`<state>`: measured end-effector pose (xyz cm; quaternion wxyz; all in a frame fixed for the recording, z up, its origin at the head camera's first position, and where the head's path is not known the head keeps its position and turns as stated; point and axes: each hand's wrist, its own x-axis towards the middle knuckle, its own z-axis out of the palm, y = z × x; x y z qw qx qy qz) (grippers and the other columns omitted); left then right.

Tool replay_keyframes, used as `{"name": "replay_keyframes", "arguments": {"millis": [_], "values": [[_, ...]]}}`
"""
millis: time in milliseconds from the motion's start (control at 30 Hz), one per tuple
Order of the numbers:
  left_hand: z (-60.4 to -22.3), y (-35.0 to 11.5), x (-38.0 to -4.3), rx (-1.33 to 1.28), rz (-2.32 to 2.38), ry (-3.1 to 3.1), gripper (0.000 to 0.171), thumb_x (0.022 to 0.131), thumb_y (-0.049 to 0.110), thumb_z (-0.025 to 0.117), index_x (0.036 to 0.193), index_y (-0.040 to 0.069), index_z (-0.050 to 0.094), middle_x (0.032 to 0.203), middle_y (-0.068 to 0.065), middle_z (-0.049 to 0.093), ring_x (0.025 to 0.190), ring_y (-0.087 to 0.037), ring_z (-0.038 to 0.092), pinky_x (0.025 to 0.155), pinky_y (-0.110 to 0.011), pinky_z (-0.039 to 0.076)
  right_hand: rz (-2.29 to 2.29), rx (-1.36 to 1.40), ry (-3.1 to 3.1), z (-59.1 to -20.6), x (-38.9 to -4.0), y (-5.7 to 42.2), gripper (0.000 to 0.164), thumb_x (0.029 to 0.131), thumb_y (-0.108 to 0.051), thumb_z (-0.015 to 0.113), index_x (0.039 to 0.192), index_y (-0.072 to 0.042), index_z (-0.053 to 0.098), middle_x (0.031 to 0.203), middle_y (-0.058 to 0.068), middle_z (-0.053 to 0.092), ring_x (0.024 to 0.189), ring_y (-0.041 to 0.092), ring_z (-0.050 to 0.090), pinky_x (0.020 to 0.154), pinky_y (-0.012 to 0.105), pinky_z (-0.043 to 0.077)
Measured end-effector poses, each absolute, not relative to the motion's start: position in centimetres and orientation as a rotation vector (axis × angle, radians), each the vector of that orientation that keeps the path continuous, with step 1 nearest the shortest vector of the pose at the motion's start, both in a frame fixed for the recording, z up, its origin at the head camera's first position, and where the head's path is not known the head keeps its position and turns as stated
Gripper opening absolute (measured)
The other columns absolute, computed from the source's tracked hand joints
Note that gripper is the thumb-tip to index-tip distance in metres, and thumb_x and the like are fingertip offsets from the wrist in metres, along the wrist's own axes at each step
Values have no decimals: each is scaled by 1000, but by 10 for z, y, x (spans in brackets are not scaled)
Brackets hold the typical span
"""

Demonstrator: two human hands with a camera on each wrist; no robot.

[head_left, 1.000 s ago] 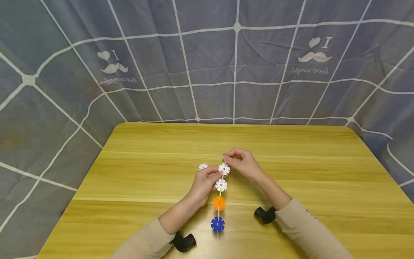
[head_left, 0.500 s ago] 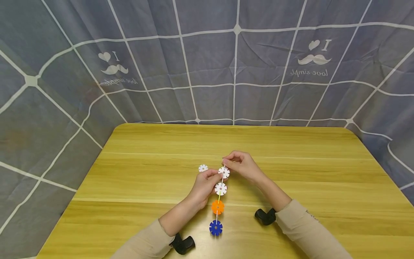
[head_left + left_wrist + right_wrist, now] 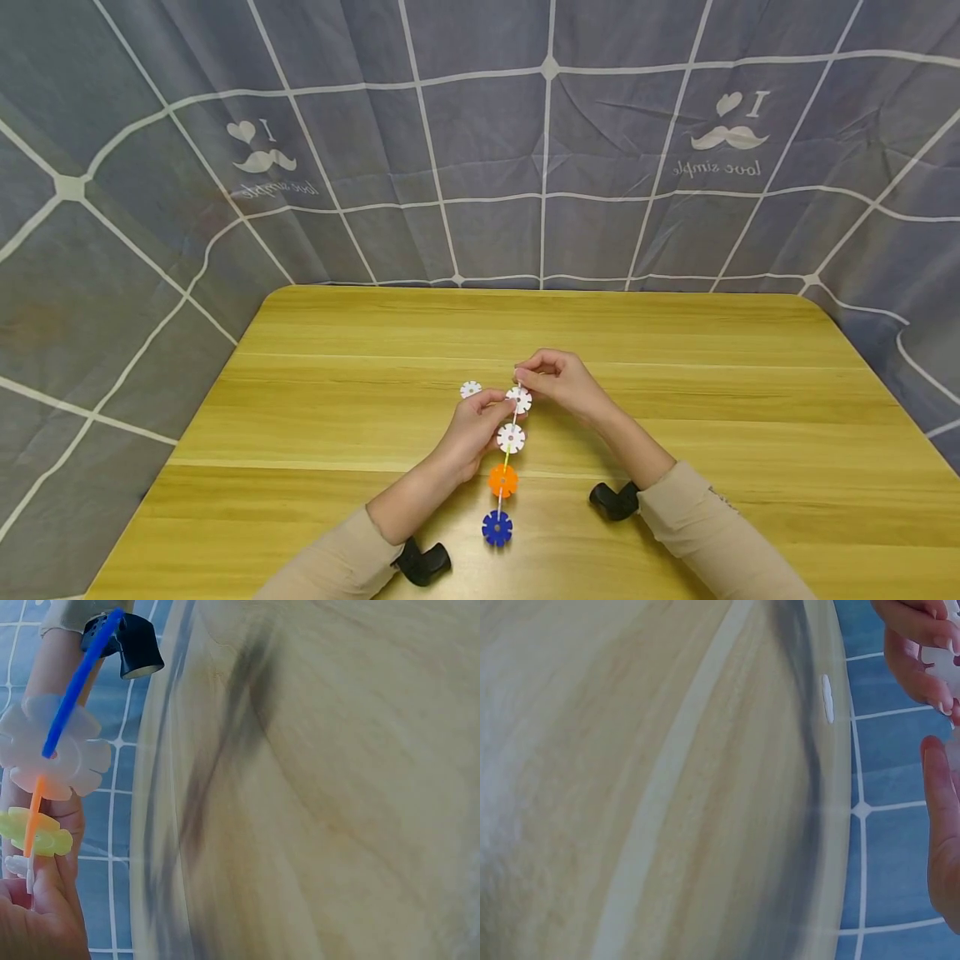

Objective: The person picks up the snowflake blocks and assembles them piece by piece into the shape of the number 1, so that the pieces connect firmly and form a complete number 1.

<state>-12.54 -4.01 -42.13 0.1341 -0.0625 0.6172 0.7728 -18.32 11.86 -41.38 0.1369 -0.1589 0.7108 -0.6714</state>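
A chain of slotted snowflake discs runs toward the person in the head view. Its flat-facing pieces are an upper white disc (image 3: 520, 402), a lower white disc (image 3: 511, 438), an orange disc (image 3: 503, 481) and a blue disc (image 3: 497, 529), linked by discs seen edge-on. My left hand (image 3: 467, 429) pinches the chain at the upper white disc. At the far end, the right hand (image 3: 564, 385) pinches a pale disc seen edge-on, set against that white disc. The left wrist view shows a yellow disc (image 3: 51, 838) and a translucent white disc (image 3: 82, 754) above the fingers.
One loose white disc (image 3: 470, 389) lies on the wooden table (image 3: 337, 375), just beyond the left hand. Black wrist-worn devices (image 3: 423, 564) stick out at both sleeves. A grey curtain (image 3: 487, 150) with white lines hangs behind the table.
The chain's near end has swung slightly left and toward the person. Both hands keep their pinch and have shifted slightly down in the head view.
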Motion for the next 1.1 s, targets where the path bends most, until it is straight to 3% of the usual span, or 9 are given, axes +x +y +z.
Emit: {"name": "replay_keyframes", "arguments": {"millis": [200, 433, 667, 900, 967, 1100], "values": [[-419, -40, -126, -162, 2204, 1814, 19, 94, 10, 54, 104, -6, 58, 90, -8, 69, 84, -17, 67, 58, -20, 54, -1931, -471, 2064, -413, -183, 118, 23, 89, -5, 62, 101, 15, 58, 94, 16, 66, 80, 11, 63, 74, 31, 55], [-419, -39, -127, -137, 2202, 1776, 16, 95, 10, 52, 101, -4, 55, 85, -9, 67, 64, -14, 66, 54, -19, 53, -1938, -468, 2055, -413, -183, 118, 25, 89, -6, 62, 103, 15, 58, 96, 16, 66, 82, 13, 63, 75, 30, 55], [-419, -38, -129, -117, 2214, 1742, 14, 96, 9, 51, 100, -4, 53, 79, -5, 65, 69, -12, 65, 60, -23, 55, -1988, -466, 2025, -413, -183, 119, 24, 89, -4, 62, 102, 16, 58, 91, 9, 67, 80, 12, 64, 72, 28, 55], [-417, -37, -130, -123, 2189, 1777, 32, 96, 11, 51, 123, -4, 43, 98, -22, 66, 67, -10, 65, 56, -20, 53, -1986, -467, 2042, -414, -183, 121, 26, 89, -4, 61, 103, 18, 57, 95, 17, 66, 79, 12, 63, 72, 27, 54], [-416, -37, -130, -102, 2194, 1785, 36, 96, 10, 50, 128, -5, 42, 104, -25, 63, 67, -10, 65, 56, -20, 53, -2008, -459, 2024, -415, -184, 121, 23, 89, -4, 61, 101, 16, 58, 95, 15, 67, 78, 12, 63, 72, 27, 54], [-415, -37, -132, -57, 2219, 1787, 36, 97, 8, 48, 130, -5, 43, 99, -21, 65, 66, -10, 66, 57, -20, 54, -2059, -423, 1992, -416, -185, 122, 12, 89, -3, 61, 93, 7, 65, 87, 4, 68, 76, 12, 63, 71, 26, 54]]}}
